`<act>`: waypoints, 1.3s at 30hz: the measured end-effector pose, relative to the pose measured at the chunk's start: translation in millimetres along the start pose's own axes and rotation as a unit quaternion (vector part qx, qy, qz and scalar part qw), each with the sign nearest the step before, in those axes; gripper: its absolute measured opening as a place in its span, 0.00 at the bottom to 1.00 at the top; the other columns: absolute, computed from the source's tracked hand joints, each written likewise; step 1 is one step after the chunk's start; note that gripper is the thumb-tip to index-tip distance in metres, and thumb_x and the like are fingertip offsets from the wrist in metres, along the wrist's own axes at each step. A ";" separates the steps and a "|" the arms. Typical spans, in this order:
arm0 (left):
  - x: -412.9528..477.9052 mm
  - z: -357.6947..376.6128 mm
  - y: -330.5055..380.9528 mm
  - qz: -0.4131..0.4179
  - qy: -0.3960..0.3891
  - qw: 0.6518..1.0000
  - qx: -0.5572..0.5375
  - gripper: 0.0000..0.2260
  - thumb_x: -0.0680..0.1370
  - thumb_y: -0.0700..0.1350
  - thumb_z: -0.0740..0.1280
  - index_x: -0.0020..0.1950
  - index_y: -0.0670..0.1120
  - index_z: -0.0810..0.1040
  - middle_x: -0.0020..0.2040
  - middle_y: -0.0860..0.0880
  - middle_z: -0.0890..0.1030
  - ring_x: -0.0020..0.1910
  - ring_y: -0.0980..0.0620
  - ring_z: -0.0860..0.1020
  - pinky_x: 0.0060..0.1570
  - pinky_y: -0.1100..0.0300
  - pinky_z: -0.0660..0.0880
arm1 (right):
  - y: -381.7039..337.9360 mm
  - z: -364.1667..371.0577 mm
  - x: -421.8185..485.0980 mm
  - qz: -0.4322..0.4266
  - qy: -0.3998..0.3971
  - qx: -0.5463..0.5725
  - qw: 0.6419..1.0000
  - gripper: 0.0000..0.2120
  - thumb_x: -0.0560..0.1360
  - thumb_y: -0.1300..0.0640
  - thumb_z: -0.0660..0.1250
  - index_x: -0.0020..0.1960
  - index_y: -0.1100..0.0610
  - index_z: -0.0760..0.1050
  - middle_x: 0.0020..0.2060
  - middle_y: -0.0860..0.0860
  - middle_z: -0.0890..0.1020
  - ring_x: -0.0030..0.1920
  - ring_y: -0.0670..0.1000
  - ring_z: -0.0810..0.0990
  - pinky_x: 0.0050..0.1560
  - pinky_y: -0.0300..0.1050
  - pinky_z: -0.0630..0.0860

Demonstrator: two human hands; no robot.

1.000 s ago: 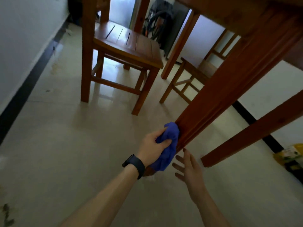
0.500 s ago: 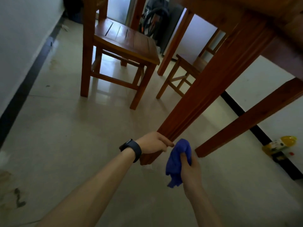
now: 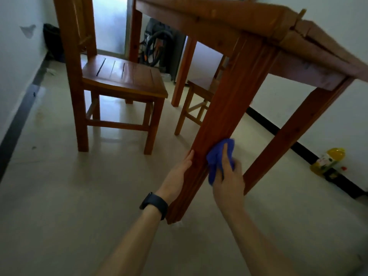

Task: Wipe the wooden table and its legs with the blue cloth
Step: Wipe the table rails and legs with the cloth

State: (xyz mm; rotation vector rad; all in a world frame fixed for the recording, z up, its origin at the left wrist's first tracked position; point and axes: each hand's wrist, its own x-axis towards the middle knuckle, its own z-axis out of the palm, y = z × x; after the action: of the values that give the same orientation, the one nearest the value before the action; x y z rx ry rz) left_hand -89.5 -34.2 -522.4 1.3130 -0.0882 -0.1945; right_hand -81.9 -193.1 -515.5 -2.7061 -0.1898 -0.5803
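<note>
your right hand (image 3: 229, 182) holds the blue cloth (image 3: 217, 156) all bunched up. its fingers wrap over the cloth and push it against the right side of the near table leg (image 3: 229, 96), low down on the leg. your left hand (image 3: 177, 174) lies flat on the other side of the same leg, with fingers straight and holding nothing. a dark watch (image 3: 154, 204) sits on your left wrist. the leg goes up to a corner of the wooden table (image 3: 219, 18), which fills the top of the view. another leg (image 3: 294, 136) stands off to the right, near the white wall. a big wooden chair (image 3: 123, 76) stands on the pale floor (image 3: 59, 196) to the left, apart from the table. a small chair (image 3: 201, 90) sits partly under the table, behind the near leg. a yellow bottle (image 3: 328, 162) rests on the floor by the right wall, well apart from your hands. far back there are dark things by a bright door, too blurry to tell.
</note>
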 end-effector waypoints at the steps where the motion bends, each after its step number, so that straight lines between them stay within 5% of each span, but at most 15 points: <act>1: 0.6 1.0 -2.3 0.005 -0.008 1.000 0.006 0.24 0.82 0.63 0.53 0.78 0.62 0.57 0.73 0.57 0.68 0.62 0.60 0.72 0.59 0.61 0.70 | 19.5 17.0 -16.3 0.017 -0.089 -0.073 0.993 0.28 0.83 0.51 0.55 0.80 0.43 0.48 0.60 0.49 0.69 0.44 0.45 0.73 0.45 0.36 0.72; 4: 4.3 1.4 -12.3 0.002 -0.010 1.000 0.029 0.29 0.76 0.70 0.53 0.77 0.67 0.56 0.75 0.55 0.67 0.70 0.52 0.69 0.71 0.46 0.64 | 61.1 46.1 -60.4 0.127 -0.311 -0.114 0.935 0.23 0.84 0.50 0.53 0.78 0.46 0.55 0.52 0.51 0.74 0.40 0.48 0.74 0.43 0.40 0.75; 7: 7.1 1.5 -18.1 0.004 0.004 0.999 0.050 0.23 0.82 0.65 0.52 0.77 0.67 0.56 0.75 0.57 0.65 0.69 0.58 0.69 0.64 0.58 0.67 | 57.0 35.4 -56.6 0.155 -0.242 -0.051 0.957 0.27 0.84 0.53 0.53 0.79 0.41 0.48 0.61 0.52 0.71 0.41 0.44 0.73 0.46 0.36 0.75; 11: -0.9 9.6 -10.1 0.003 0.020 0.999 0.050 0.13 0.84 0.56 0.50 0.68 0.67 0.63 0.55 0.68 0.73 0.44 0.78 0.75 0.38 0.77 0.71 | 9.3 -8.5 -12.8 0.046 0.021 0.109 0.993 0.28 0.83 0.51 0.56 0.80 0.44 0.50 0.68 0.51 0.66 0.44 0.38 0.72 0.42 0.26 0.69; 14: -6.3 13.5 0.6 0.008 0.038 0.998 0.044 0.11 0.84 0.54 0.51 0.64 0.65 0.65 0.51 0.70 0.71 0.41 0.79 0.75 0.39 0.80 0.70 | -14.9 -25.3 19.9 -0.040 0.146 0.144 0.978 0.29 0.80 0.48 0.55 0.79 0.42 0.49 0.69 0.55 0.64 0.53 0.47 0.75 0.54 0.38 0.74; 16: -7.4 12.8 -0.6 0.008 0.046 0.998 0.053 0.11 0.84 0.56 0.50 0.64 0.67 0.65 0.50 0.73 0.71 0.44 0.78 0.74 0.54 0.72 0.68 | -14.7 -14.4 20.9 -0.042 0.122 0.135 0.982 0.30 0.80 0.46 0.53 0.80 0.42 0.46 0.66 0.54 0.65 0.54 0.49 0.74 0.54 0.38 0.73; 19: -6.2 12.2 1.1 0.003 0.059 0.995 0.074 0.09 0.83 0.58 0.52 0.60 0.71 0.67 0.51 0.74 0.74 0.51 0.75 0.74 0.56 0.65 0.66 | 10.3 20.7 -10.9 0.019 -0.028 0.123 0.992 0.28 0.82 0.53 0.55 0.79 0.42 0.50 0.64 0.52 0.67 0.55 0.51 0.74 0.50 0.33 0.67; 22: -5.8 10.4 3.9 0.007 0.069 0.991 0.111 0.16 0.83 0.57 0.55 0.71 0.65 0.67 0.64 0.64 0.73 0.66 0.61 0.72 0.58 0.64 0.67 | 51.6 46.8 -46.0 0.059 -0.218 -0.004 0.974 0.27 0.84 0.53 0.53 0.80 0.45 0.48 0.61 0.56 0.73 0.43 0.51 0.74 0.42 0.36 0.70; 25: -3.3 12.9 25.6 0.056 0.119 0.979 0.156 0.24 0.82 0.55 0.60 0.78 0.58 0.61 0.70 0.59 0.70 0.61 0.66 0.71 0.53 0.71 0.70 | 72.8 44.7 -31.4 0.170 -0.133 0.144 0.966 0.23 0.84 0.52 0.55 0.78 0.46 0.58 0.62 0.55 0.75 0.43 0.47 0.77 0.41 0.33 0.70; 27: 4.4 19.0 52.0 0.116 0.145 0.961 0.206 0.32 0.78 0.61 0.64 0.79 0.61 0.55 0.77 0.56 0.62 0.70 0.59 0.66 0.64 0.57 0.69 | 62.8 22.9 0.9 0.189 -0.024 0.298 0.936 0.18 0.83 0.51 0.57 0.72 0.46 0.66 0.62 0.52 0.76 0.51 0.48 0.79 0.53 0.42 0.75; 30: 19.5 41.6 99.4 0.267 0.214 0.884 0.317 0.40 0.75 0.63 0.66 0.80 0.57 0.50 0.79 0.53 0.57 0.76 0.53 0.60 0.72 0.46 0.64 | 20.5 -45.4 60.1 0.121 0.051 0.488 0.863 0.12 0.83 0.51 0.57 0.66 0.44 0.70 0.58 0.46 0.79 0.57 0.45 0.79 0.58 0.44 0.75; 33: 23.9 64.1 152.8 0.415 0.327 0.759 0.380 0.41 0.76 0.63 0.66 0.78 0.40 0.54 0.78 0.40 0.57 0.77 0.42 0.58 0.76 0.54 0.58 | -12.3 -105.2 105.3 0.070 0.093 0.560 0.820 0.13 0.83 0.51 0.58 0.67 0.42 0.67 0.58 0.40 0.77 0.59 0.41 0.77 0.60 0.41 0.74; 36: 19.9 80.2 201.2 0.536 0.341 0.637 0.437 0.34 0.78 0.61 0.65 0.73 0.39 0.62 0.74 0.32 0.63 0.75 0.36 0.62 0.74 0.50 0.61 | -30.2 -131.1 122.9 0.055 0.043 0.624 0.778 0.17 0.83 0.48 0.57 0.71 0.39 0.64 0.60 0.38 0.73 0.62 0.42 0.73 0.62 0.40 0.71; 37: 21.4 86.0 213.6 0.562 0.320 0.601 0.469 0.29 0.80 0.57 0.65 0.72 0.40 0.64 0.73 0.33 0.64 0.75 0.38 0.63 0.73 0.48 0.63 | -33.8 -132.2 121.4 0.053 0.015 0.627 0.777 0.16 0.83 0.46 0.57 0.70 0.37 0.63 0.61 0.38 0.73 0.63 0.42 0.73 0.63 0.40 0.71; 39: 25.3 100.7 228.7 0.556 0.308 0.559 0.532 0.20 0.83 0.53 0.61 0.70 0.41 0.72 0.70 0.38 0.71 0.72 0.42 0.67 0.71 0.46 0.66 | -35.4 -119.0 109.3 0.031 0.010 0.560 0.828 0.15 0.82 0.43 0.57 0.68 0.38 0.65 0.58 0.39 0.75 0.59 0.42 0.75 0.60 0.40 0.73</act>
State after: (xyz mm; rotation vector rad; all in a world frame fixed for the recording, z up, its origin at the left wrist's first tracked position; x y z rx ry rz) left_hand -61.2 -79.6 -277.0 2.1605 -0.4722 1.6871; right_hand -34.1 -199.4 -357.3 -1.5436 -0.3119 -0.3040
